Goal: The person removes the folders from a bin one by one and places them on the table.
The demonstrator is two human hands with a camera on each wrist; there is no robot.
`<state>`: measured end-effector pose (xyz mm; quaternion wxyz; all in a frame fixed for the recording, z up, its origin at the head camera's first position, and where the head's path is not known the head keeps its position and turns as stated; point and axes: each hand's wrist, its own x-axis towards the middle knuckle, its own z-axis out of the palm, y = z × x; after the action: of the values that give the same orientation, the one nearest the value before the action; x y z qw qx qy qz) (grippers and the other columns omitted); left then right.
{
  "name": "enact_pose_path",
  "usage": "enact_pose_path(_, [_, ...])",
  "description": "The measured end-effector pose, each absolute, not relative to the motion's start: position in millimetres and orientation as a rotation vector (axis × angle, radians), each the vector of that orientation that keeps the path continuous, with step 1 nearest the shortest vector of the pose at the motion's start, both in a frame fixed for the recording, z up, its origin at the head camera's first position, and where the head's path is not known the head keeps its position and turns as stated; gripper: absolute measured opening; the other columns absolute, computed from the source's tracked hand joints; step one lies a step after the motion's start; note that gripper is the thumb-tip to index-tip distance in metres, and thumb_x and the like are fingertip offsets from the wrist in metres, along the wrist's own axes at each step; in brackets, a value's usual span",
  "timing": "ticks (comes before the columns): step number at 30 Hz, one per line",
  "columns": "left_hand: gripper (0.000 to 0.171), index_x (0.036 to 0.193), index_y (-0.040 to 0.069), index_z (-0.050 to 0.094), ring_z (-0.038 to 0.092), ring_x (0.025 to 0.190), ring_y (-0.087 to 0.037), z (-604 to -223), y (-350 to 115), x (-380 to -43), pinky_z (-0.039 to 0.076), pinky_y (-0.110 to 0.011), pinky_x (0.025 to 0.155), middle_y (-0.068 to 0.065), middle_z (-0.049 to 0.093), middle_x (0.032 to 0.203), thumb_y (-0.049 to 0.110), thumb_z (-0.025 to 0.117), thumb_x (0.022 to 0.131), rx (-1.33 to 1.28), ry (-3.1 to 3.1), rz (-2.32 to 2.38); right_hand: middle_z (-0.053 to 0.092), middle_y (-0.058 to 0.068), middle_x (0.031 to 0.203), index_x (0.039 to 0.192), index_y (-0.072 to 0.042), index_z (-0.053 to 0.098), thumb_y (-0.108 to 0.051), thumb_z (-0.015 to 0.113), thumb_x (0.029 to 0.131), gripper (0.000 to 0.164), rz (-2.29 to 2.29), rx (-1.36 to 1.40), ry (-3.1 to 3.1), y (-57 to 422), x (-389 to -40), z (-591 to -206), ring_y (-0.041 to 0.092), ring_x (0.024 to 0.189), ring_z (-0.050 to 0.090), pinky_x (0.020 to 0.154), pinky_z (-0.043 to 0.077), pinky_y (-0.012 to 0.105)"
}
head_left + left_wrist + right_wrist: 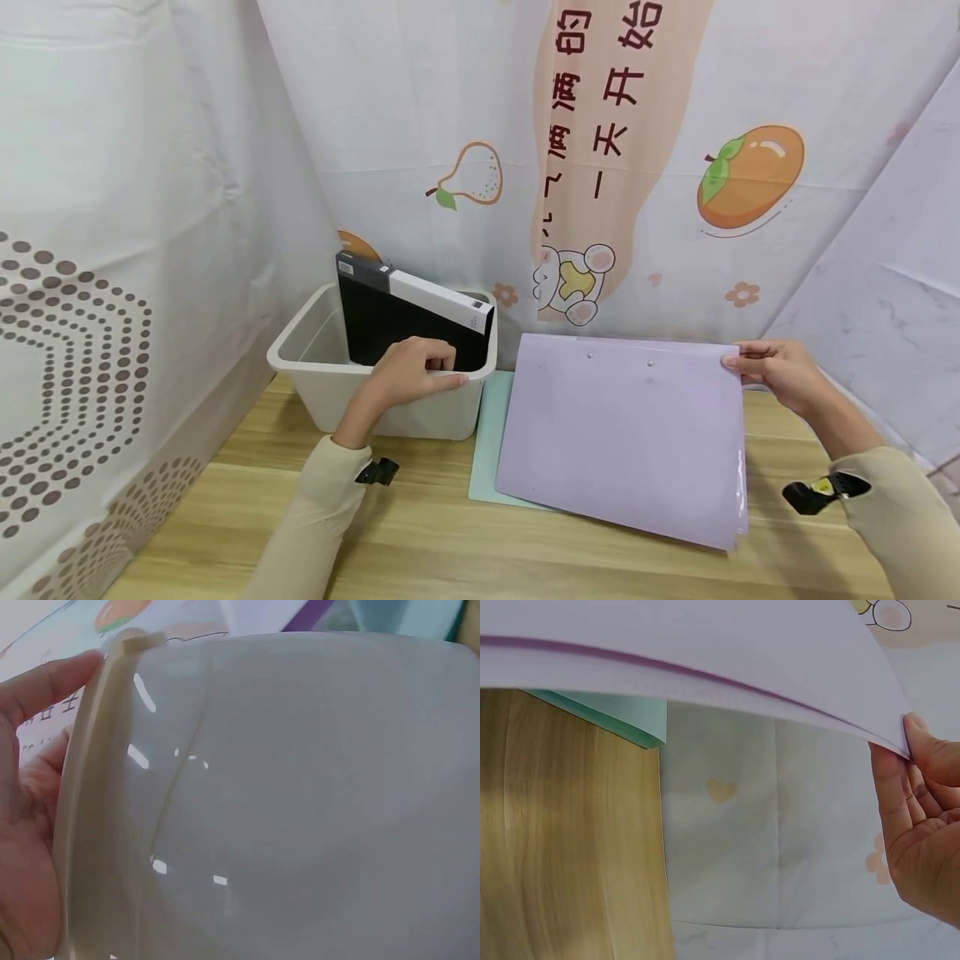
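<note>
Pinching the purple folder (618,433) by its upper right corner with the right hand (783,373); setting thumb on the upper face and fingers beneath. Using a narrow grip there, with only the thin edge in between. Holding that right side clear of the wood table (450,542), with a gap showing under the edge in the right wrist view. Overlapping the mint folder (486,458) with the purple one, just beside the bin (427,421), on its right.

Gripping the bin by its near rim, toward the right corner, with the left hand (412,371); laying thumb along the rim, curling fingers over to the inner side. Touching rim with thumb tip, per the left wrist view; being unable to tell how firmly. Seeing a black binder (367,333) inside the bin, tilted, with pale spine up. Being unable to tell whether touching the binder with the left fingers.

Noting two small studs (651,364) near the purple folder's top edge and a clear strip (742,492) down its right side. Wearing cream sleeves (300,525) and a black wrist device on each arm. Facing a pale curtain (420,92) printed with fruit and lettering.
</note>
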<state>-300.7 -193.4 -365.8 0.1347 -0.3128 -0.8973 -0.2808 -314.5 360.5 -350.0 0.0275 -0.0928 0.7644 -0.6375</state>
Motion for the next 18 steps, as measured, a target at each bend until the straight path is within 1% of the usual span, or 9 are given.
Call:
enact_pose_path(5, [0.038, 0.065, 0.022, 0.050, 0.044, 0.058, -0.008, -363, -195, -302, 0.030, -0.025, 0.056, 0.009, 0.041, 0.060, 0.034, 0.076, 0.089, -0.909, -2.660, -0.885, 0.074, -0.013, 0.083, 0.086, -0.027, 0.078, 0.001, 0.063, 0.097, 0.034, -1.853, -0.223, 2.464, 355, -319, -346, 0.001, 0.075, 0.069, 0.068, 0.057, 0.020])
enact_pose_path(8, [0.038, 0.066, 0.022, 0.049, 0.044, 0.059, -0.008, -364, -195, -301, 0.030, -0.024, 0.057, 0.009, 0.040, 0.061, 0.034, 0.076, 0.090, -0.912, -2.654, -0.868, 0.071, -0.018, 0.084, 0.089, -0.029, 0.076, -0.004, 0.066, 0.097, 0.028, -1.727, -0.186, 2.559, 352, -323, -344, -0.001, 0.077, 0.068, 0.069, 0.057, 0.019])
enact_pose_path(9, [0.038, 0.066, 0.022, 0.049, 0.044, 0.059, -0.008, -364, -195, -301, 0.030, -0.024, 0.057, 0.009, 0.040, 0.062, 0.034, 0.076, 0.090, -0.914, -2.650, -0.859, 0.070, -0.019, 0.084, 0.092, -0.026, 0.076, -0.005, 0.066, 0.097, 0.023, -1.686, -0.180, 2.589, 351, -324, -343, -0.002, 0.078, 0.068, 0.070, 0.057, 0.019])
enact_pose_path(11, [0.038, 0.066, 0.022, 0.049, 0.043, 0.060, -0.008, -364, -195, -301, 0.029, -0.024, 0.057, 0.010, 0.040, 0.062, 0.035, 0.076, 0.090, -0.917, -2.643, -0.843, 0.069, -0.022, 0.084, 0.102, -0.014, 0.075, -0.008, 0.066, 0.097, 0.012, -1.610, -0.173, 2.642, 349, -326, -342, -0.003, 0.078, 0.067, 0.070, 0.057, 0.019])
enact_pose_path(12, [0.038, 0.066, 0.022, 0.049, 0.043, 0.060, -0.007, -364, -195, -301, 0.029, -0.024, 0.057, 0.010, 0.040, 0.062, 0.035, 0.076, 0.090, -0.918, -2.640, -0.836, 0.068, -0.023, 0.084, 0.107, -0.007, 0.074, -0.009, 0.067, 0.097, 0.012, -1.574, -0.176, 2.668, 348, -327, -342, -0.003, 0.078, 0.066, 0.070, 0.057, 0.019])
enact_pose_path(14, [0.038, 0.066, 0.023, 0.049, 0.043, 0.060, -0.007, -365, -195, -301, 0.029, -0.024, 0.057, 0.010, 0.040, 0.063, 0.036, 0.076, 0.090, -0.920, -2.635, -0.830, 0.066, -0.024, 0.083, 0.115, 0.006, 0.068, -0.009, 0.067, 0.097, 0.024, -1.520, -0.171, 2.707, 347, -329, -341, -0.004, 0.078, 0.065, 0.070, 0.056, 0.019])
enact_pose_path(15, [0.038, 0.066, 0.023, 0.049, 0.043, 0.060, -0.007, -365, -195, -301, 0.029, -0.024, 0.057, 0.010, 0.040, 0.063, 0.036, 0.076, 0.090, -0.923, -2.630, -0.829, 0.066, -0.024, 0.083, 0.117, 0.010, 0.066, -0.010, 0.067, 0.097, 0.028, -1.493, -0.167, 2.721, 347, -330, -341, -0.004, 0.078, 0.064, 0.070, 0.056, 0.019])
enact_pose_path(18, [0.038, 0.066, 0.023, 0.049, 0.042, 0.059, -0.007, -366, -195, -302, 0.029, -0.023, 0.057, 0.010, 0.039, 0.062, 0.036, 0.076, 0.089, -0.932, -2.616, -0.830, 0.065, -0.024, 0.083, 0.119, 0.014, 0.064, -0.012, 0.067, 0.098, 0.034, -1.444, -0.144, 2.739, 345, -333, -341, -0.005, 0.078, 0.063, 0.070, 0.056, 0.020])
